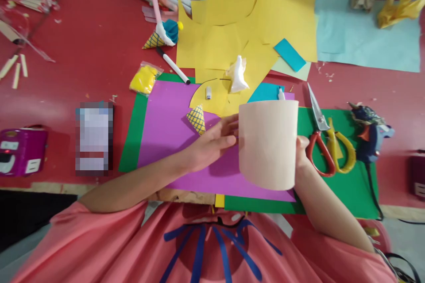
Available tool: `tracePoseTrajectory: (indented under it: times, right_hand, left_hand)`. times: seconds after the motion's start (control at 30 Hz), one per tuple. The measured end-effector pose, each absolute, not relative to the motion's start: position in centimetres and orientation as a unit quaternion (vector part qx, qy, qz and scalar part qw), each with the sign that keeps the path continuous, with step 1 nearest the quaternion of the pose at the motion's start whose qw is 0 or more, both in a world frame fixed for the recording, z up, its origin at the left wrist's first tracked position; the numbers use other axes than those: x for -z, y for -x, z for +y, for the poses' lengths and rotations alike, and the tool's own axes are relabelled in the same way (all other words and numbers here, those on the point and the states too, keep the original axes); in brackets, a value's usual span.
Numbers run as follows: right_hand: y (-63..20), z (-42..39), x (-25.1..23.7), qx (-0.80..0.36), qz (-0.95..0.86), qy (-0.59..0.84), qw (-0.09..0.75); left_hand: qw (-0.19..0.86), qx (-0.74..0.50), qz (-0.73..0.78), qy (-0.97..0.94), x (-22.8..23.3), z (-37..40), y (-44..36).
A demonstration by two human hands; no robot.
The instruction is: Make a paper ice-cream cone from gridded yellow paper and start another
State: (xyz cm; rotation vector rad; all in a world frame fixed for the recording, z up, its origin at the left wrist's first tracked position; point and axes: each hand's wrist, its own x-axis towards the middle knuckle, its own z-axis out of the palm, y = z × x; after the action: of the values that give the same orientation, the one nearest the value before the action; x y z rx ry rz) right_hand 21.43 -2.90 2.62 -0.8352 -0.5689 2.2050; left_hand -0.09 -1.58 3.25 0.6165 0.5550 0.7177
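Head view, the only one: the person holds a pale peach sheet curled into an upright curve above the purple paper, in front of the chest. Left hand is half open, fingers stretched flat against the sheet's left edge, thumb underneath, pressing rather than pinching. Right hand is mostly hidden behind the sheet's right edge; only the heel and wrist show, so its grip cannot be told beyond that it backs the paper there. Purple paper lies on a green sheet, both on the red table. Just left of the left hand's fingertips, a small yellow gridded cone rests on the purple paper. Scissors lie on the green sheet just right of the right hand; a glue gun sits further right, cord trailing toward the table edge. Yellow offcuts are piled behind, with a white marker and a finished cone to their left. Judgement: the curl looks even; to keep it so, pressure from both hands should stay light and equal, top and bottom edges kept level, no crease pressed into the curve, and the sheet kept clear of the glue gun's tip.
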Motion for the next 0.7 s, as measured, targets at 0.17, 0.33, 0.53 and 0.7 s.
tracePoseTrajectory:
  times: [0.17,0.33,0.53,0.7]
  right_hand:
    - [-20.7,-3.4,-2.5,-0.747,-0.326,0.437,0.381]
    - [-20.2,-3.6,-2.1,-0.651,-0.357,0.513,0.431]
    - [-20.3,-3.2,-2.9,-0.700,-0.347,0.471,0.410]
    - [-20.2,-3.0,-3.1,-0.793,-0.267,0.399,0.376]
  left_hand:
    - [0.794,-0.413,0.281,-0.346,-3.0,-1.6,0.0]
    - [0.777,-0.396,0.345,-0.348,-2.0,-1.4,0.1]
    - [0.778,-0.368,0.373,-0.346,-0.9,-1.4,0.2]
    - [0.725,-0.394,0.374,-0.424,-0.6,-1.5,0.2]
